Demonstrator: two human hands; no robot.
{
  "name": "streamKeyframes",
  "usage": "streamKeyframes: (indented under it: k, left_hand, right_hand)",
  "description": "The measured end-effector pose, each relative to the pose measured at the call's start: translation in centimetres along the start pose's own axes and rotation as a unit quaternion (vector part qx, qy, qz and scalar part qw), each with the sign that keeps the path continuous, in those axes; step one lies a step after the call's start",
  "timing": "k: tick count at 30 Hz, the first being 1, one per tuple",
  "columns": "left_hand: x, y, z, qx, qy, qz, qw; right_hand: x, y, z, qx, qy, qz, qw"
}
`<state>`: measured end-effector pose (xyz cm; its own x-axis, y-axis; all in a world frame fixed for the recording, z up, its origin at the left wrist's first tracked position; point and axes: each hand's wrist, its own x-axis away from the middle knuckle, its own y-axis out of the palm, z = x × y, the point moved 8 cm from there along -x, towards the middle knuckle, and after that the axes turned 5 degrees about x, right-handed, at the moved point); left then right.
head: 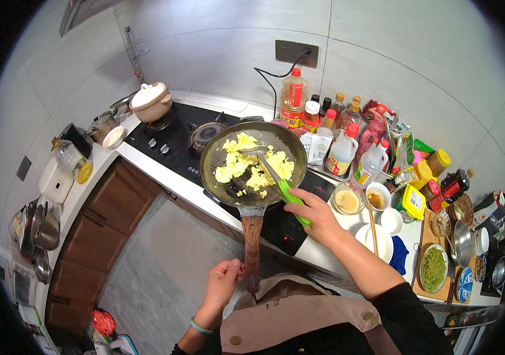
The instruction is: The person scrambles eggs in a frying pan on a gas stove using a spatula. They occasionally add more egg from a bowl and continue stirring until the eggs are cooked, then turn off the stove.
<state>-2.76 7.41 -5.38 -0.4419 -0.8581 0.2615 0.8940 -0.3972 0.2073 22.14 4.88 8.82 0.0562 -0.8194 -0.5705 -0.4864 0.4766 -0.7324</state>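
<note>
A dark frying pan [211, 182] with a wooden handle [251, 239] sits on the black glass cooktop [139, 138]. Pieces of yellow scrambled egg [234, 166] lie in the pan, with a dark patch of its base showing among them. My right hand [316, 217] grips the green handle of a metal spatula [272, 171], whose blade rests among the egg. Beside the wooden handle is my left hand [225, 277], its fingers curled in and nothing seen inside them. Whether its fingertips touch the handle is unclear.
A lidded clay pot [151, 104] stands beyond a bare burner [208, 135]. Sauce bottles [343, 148] crowd the pan's right side. Nearer me are a glass bowl [348, 199], chopsticks [372, 226] across white bowls [383, 242], and a plate of sliced green vegetables [434, 268].
</note>
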Motion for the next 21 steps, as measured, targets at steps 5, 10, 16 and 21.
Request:
streamKeyframes:
  k: [5,10,16,21]
  left_hand:
    - [0.5,-0.7,0.3,-0.007,-0.002,-0.017,1.0]
    - [0.8,-1.8,-0.1,-0.007,0.0,-0.025,1.0]
    - [1.1,-2.3,-0.4,-0.003,-0.013,-0.03,0.999]
    - [1.3,-2.5,-0.5,-0.022,-0.035,-0.04,0.998]
  right_hand:
    - [-1.1,1.9,-0.3,-0.005,0.009,-0.071,0.997]
    - [-0.5,0.0,-1.3,-0.038,0.004,-0.033,0.999]
    - [-1.4,0.5,-0.5,0.016,0.008,0.036,0.999]
    - [-3.3,2.6,0.6,0.018,0.004,0.005,1.0]
